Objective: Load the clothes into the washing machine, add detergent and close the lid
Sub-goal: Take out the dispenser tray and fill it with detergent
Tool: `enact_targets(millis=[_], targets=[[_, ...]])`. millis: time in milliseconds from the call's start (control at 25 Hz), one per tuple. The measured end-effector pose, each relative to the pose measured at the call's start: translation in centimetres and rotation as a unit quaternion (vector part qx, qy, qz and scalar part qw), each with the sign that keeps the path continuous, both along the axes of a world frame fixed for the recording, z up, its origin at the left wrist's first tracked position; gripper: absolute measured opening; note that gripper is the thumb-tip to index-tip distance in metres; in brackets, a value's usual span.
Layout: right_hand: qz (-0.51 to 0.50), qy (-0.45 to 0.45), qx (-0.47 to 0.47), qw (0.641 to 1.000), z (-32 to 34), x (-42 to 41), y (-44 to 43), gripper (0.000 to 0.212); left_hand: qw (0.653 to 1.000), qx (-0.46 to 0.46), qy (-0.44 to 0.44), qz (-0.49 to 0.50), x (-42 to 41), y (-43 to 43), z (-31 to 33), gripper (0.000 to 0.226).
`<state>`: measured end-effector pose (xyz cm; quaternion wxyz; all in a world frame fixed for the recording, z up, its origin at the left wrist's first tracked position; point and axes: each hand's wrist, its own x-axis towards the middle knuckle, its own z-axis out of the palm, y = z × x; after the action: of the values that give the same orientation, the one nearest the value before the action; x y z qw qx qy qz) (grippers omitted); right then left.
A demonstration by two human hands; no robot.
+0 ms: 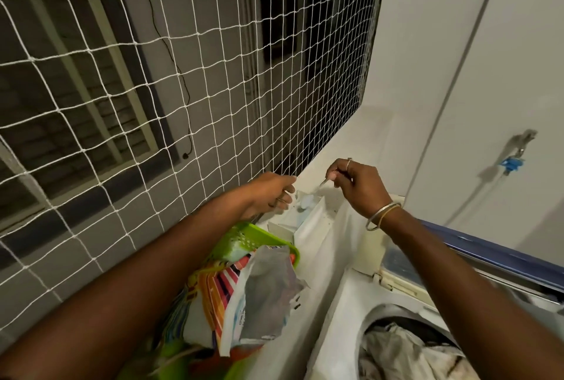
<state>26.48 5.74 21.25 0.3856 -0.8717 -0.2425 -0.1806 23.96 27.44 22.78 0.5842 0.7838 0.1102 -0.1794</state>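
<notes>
Two hands up at the ledge: my left hand (271,192) curls on the rim of the white box (290,221), and my right hand (355,186) pinches a spoon (322,184), handle slanting down and left from my fingers so the bowl sits at the box's mouth, over what looks like pale powder. The washing machine (341,306) lies below and to the right, nearer me, clothes (406,352) already in the drum, lid (488,247) open. The spoon hand is the nearer one, so I'd carry back and right, bowl level. The detergent bag (244,288) sits in the green basket (259,231) under my left forearm.
</notes>
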Motion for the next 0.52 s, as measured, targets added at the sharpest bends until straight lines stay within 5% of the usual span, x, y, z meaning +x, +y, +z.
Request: enact_targets(millis=[200,360,520], targets=[[-0.072,0.087,0.127,0.985,2.2,-3.9,-1.5,0.035,0.999,-0.026,-0.027,0.004,-3.7,0.6,2.4,0.041],[-0.064,0.257,0.304,0.915,4.8,-8.4,-2.1,0.037,0.998,-0.026,-0.057,0.002,-8.2,0.8,3.9,0.051],[-0.022,0.289,0.293,0.911,5.9,-13.2,-2.1,0.03,0.994,-0.033,-0.108,0.01,-12.8,-0.3,5.5,0.051]])
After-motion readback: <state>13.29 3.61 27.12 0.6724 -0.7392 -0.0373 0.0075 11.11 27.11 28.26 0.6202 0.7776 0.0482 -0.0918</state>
